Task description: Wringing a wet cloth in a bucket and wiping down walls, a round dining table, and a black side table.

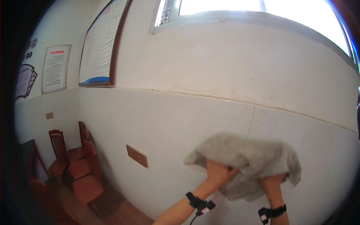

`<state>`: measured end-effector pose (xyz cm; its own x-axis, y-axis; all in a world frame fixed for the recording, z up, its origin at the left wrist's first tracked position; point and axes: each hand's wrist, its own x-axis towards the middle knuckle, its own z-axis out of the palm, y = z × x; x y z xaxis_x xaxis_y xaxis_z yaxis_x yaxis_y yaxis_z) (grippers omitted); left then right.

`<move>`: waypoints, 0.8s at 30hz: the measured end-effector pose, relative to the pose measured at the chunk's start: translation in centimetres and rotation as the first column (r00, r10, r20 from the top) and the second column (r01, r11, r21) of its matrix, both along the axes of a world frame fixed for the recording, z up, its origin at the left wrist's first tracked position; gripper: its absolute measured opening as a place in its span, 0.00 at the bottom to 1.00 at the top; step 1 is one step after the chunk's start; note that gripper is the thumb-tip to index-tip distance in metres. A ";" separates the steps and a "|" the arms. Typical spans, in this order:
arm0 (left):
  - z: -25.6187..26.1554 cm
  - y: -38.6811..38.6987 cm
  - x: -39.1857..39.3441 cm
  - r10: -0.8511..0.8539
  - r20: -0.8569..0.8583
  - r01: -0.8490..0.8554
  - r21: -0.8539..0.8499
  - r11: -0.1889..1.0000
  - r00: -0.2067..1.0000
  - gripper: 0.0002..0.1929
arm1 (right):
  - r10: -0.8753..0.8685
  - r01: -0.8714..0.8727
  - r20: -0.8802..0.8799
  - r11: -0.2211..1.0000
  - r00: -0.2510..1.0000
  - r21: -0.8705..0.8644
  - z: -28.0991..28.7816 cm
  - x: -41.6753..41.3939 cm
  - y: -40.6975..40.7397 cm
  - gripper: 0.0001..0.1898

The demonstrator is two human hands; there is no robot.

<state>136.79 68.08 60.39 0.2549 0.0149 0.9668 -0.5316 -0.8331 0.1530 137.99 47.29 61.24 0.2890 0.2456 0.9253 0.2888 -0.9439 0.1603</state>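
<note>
A grey-green cloth, creased and blurred, hangs in front of the tiled lower wall at the lower right. My left hand reaches up into its left part and holds it, with a finger or thumb showing beside a fold. On the other side my right hand holds the cloth from below. Folds cover most of the fingers of both hands. Part of the cloth drapes down between my forearms. Whether it touches the wall I cannot tell.
Black straps with small devices circle my left wrist and right wrist. A brown wall socket is left of the cloth. Several reddish wooden chairs stand along the wall. Above are a framed board and a window.
</note>
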 end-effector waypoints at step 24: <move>11.8 -27.0 -1.6 0.277 -0.565 -0.066 0.365 0.929 0.777 0.26 | -0.054 0.040 0.176 0.996 0.983 0.086 5.8 1.4 -27.7 0.34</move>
